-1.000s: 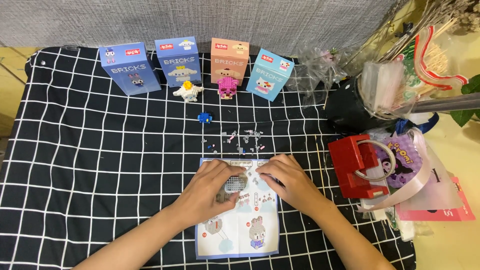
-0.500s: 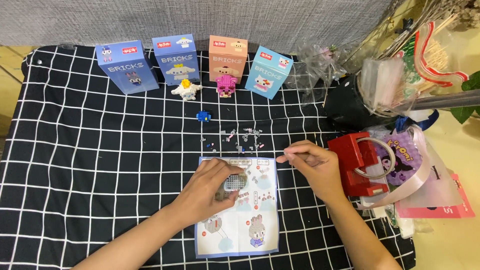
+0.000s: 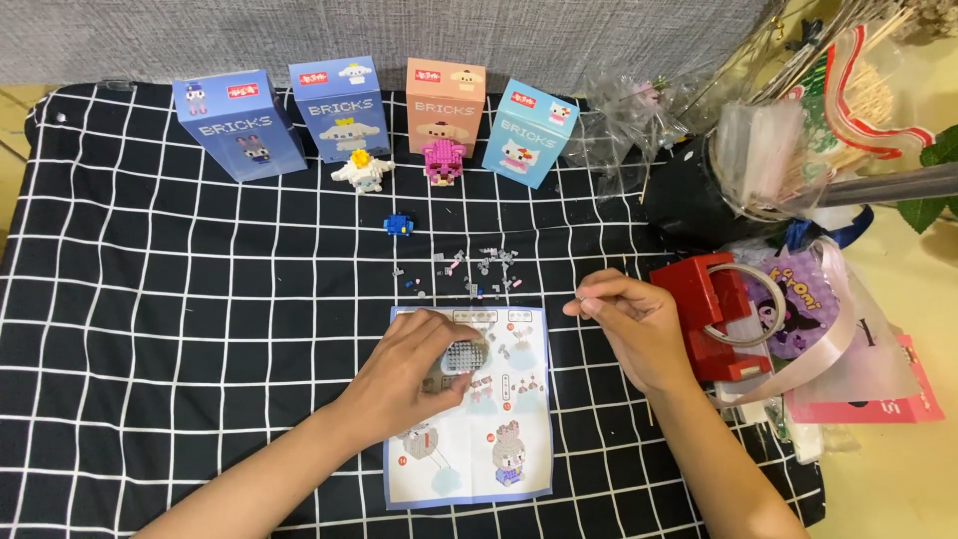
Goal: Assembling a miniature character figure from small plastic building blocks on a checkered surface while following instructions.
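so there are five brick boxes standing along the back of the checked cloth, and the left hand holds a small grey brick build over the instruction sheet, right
Not quite: the head view shows four boxes, not five, standing along the back of the checked cloth. The left hand does hold the small grey brick build over the instruction sheet.

— What packages stand at the back?
— Four upright boxes in a row: violet-blue box [image 3: 238, 124], light blue box [image 3: 340, 107], peach box [image 3: 445, 103], sky-blue box [image 3: 530, 132].
— Anything else?
— A pink packet [image 3: 878, 391] lies far right.

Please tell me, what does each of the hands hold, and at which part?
The left hand grips the small grey brick build by its side. The right hand has pinched fingertips; whether they hold a piece cannot be told.
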